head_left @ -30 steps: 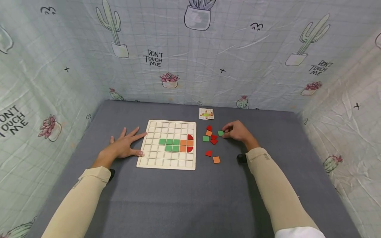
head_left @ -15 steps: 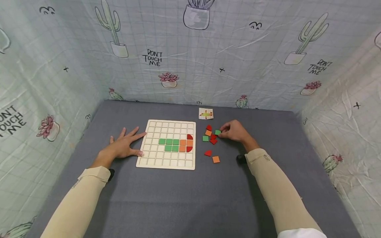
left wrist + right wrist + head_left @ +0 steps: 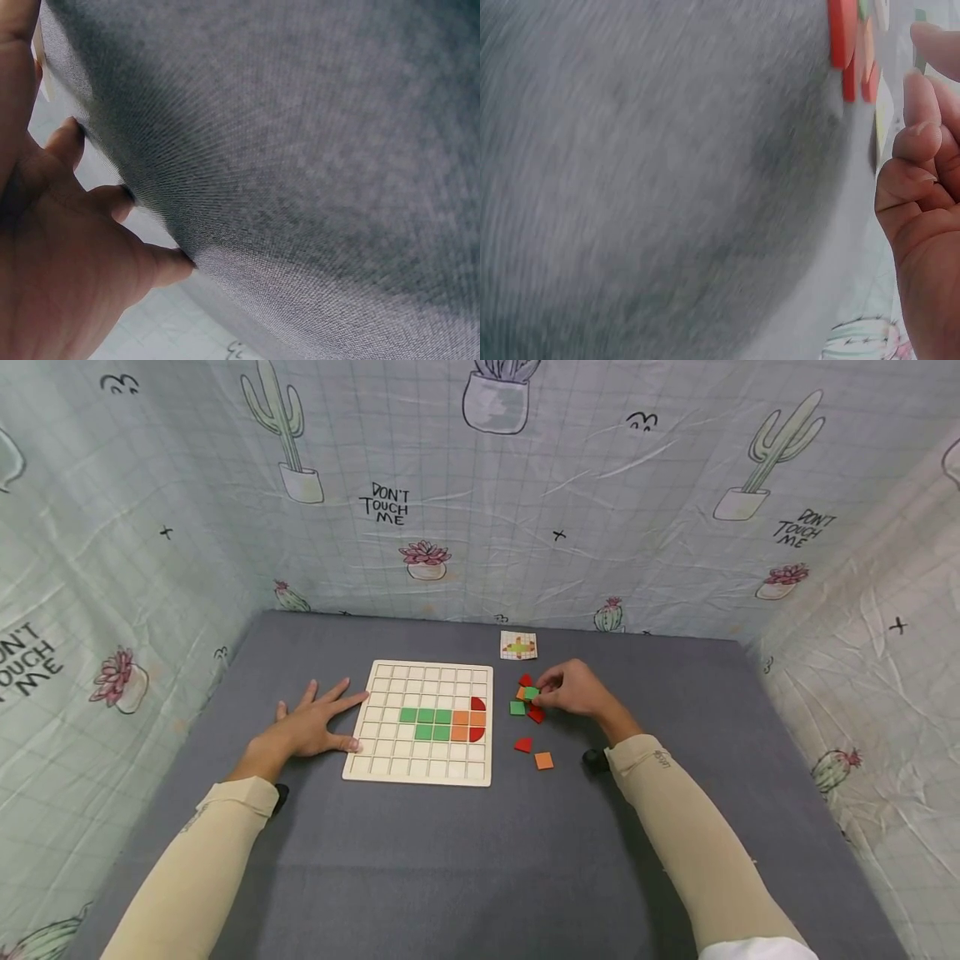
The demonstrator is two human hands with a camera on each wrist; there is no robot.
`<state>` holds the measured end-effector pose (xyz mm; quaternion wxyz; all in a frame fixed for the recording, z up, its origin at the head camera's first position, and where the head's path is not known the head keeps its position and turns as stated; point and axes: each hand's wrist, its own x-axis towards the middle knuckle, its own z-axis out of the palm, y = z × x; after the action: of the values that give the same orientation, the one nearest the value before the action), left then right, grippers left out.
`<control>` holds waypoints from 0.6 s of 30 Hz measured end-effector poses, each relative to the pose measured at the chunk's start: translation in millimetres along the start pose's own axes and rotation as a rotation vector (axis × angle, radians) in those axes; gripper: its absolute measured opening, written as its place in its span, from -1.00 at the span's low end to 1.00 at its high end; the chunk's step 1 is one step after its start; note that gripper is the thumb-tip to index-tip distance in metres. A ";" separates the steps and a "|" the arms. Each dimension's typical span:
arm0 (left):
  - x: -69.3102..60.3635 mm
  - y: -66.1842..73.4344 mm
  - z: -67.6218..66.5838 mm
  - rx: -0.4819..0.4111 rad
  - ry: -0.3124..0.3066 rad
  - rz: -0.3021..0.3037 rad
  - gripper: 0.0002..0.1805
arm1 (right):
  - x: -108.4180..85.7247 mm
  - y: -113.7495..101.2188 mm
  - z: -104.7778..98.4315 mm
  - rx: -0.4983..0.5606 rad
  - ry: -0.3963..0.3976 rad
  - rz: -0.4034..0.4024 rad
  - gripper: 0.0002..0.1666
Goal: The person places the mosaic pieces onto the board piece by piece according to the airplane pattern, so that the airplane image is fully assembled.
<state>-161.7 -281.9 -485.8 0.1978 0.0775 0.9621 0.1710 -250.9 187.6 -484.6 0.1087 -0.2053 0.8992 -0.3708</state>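
In the head view my right hand (image 3: pixel 577 688) pinches a green square tile (image 3: pixel 531 693) between thumb and fingertips, above a loose group of tiles. The right wrist view shows this green tile (image 3: pixel 920 45) raised off the table, partly covered by the fingers. My left hand (image 3: pixel 307 727) lies with spread fingers, index finger and thumb touching the left edge of a pale gridded board (image 3: pixel 382 756). On the board sit green squares (image 3: pixel 425 716), orange squares (image 3: pixel 460 733) and two red quarter-round pieces (image 3: pixel 477 703) at the right side.
Right of the board lie a green square (image 3: pixel 517 708), several red pieces (image 3: pixel 523 745) and an orange square (image 3: pixel 543 761). Behind them is a small pattern card (image 3: pixel 519 645). A printed cloth (image 3: pixel 562 485) hangs around the grey table (image 3: pixel 450 860).
My right hand has carried the green tile leftward, from beside the loose tiles to above them. The left hand has stayed at the board's edge.
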 end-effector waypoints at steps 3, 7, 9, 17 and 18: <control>0.0 -0.8 -0.2 0.004 -0.001 -0.002 0.16 | 2.2 -5.0 3.6 0.006 -0.011 -0.022 -0.77; 1.2 -2.4 0.7 0.002 -0.002 -0.006 0.17 | 4.9 -10.5 7.9 -0.001 -0.030 -0.044 -0.76; 1.5 -2.5 0.8 0.000 -0.001 -0.007 0.17 | 6.0 -14.1 9.7 0.003 -0.036 -0.050 -0.76; 3.5 -3.5 1.4 -0.002 0.000 -0.009 0.18 | 11.0 -26.1 18.5 0.003 -0.066 -0.092 -0.80; 4.1 -3.8 1.8 -0.002 -0.001 -0.010 0.18 | 11.2 -27.7 19.6 0.005 -0.070 -0.097 -0.80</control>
<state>-165.1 -284.0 -490.2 0.1991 0.0726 0.9622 0.1711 -246.1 152.6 -479.1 0.1226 -0.2615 0.8829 -0.3702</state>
